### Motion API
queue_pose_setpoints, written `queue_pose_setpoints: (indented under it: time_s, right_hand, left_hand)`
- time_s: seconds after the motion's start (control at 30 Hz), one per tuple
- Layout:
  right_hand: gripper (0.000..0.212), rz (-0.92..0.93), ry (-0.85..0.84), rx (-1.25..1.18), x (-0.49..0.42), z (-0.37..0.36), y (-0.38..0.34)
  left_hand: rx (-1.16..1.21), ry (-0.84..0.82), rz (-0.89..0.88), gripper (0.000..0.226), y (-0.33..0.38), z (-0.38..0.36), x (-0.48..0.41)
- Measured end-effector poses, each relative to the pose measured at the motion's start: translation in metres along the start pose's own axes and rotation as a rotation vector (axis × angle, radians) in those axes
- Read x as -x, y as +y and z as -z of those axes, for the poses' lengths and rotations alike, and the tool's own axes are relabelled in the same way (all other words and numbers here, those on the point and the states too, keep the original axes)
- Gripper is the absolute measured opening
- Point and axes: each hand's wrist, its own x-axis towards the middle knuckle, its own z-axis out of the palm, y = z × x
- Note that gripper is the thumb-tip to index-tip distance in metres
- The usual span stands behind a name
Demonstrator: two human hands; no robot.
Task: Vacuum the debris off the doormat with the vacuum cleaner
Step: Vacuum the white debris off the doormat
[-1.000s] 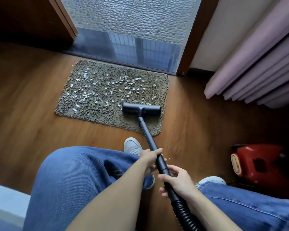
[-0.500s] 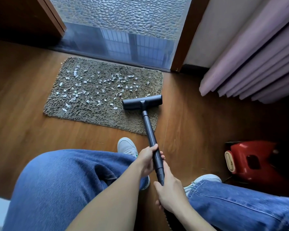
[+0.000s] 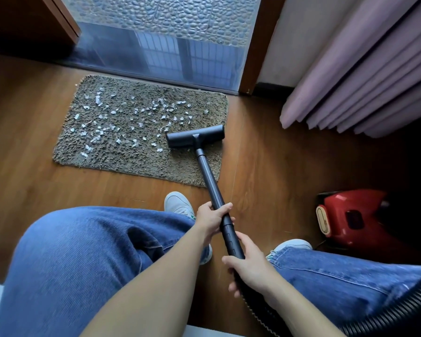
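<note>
Pushed forward and swung right since a second ago, so taking it from the near end out. Holding firm with the right grip, curled round the wand just above the hose. Clamping higher up with the left grip, wrapped over the tube. Driving the nozzle onto the right part of the mat, now skewed, right end tipped toward the door. Looks clean under and behind the nozzle, so probably sucking up that near-right patch. Leaves plenty though: pale debris scattered across the middle and left of the mat, a few bits just beside the nozzle's left end. Early days, judging by that, and calls for sweeping left next. Parked well off to the right on the floor, red vacuum.
</note>
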Motion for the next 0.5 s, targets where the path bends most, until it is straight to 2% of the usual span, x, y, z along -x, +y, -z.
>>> queue_pose_setpoints:
  time_s: [0.23, 0.37, 0.5]
  right_hand:
    - [0.028, -0.013, 0.089, 0.009, -0.012, 0.0, -0.002]
    - [0.022, -0.028, 0.072, -0.027, -0.011, 0.002, -0.004]
    - [0.021, -0.054, 0.08, -0.16, -0.014, 0.01, -0.003]
  left_hand:
    - [0.135, -0.042, 0.061, 0.019, -0.006, -0.007, 0.016]
    - [0.115, -0.028, 0.061, 0.021, -0.009, -0.009, 0.018]
    - [0.145, 0.019, 0.043, 0.021, -0.011, -0.018, 0.015]
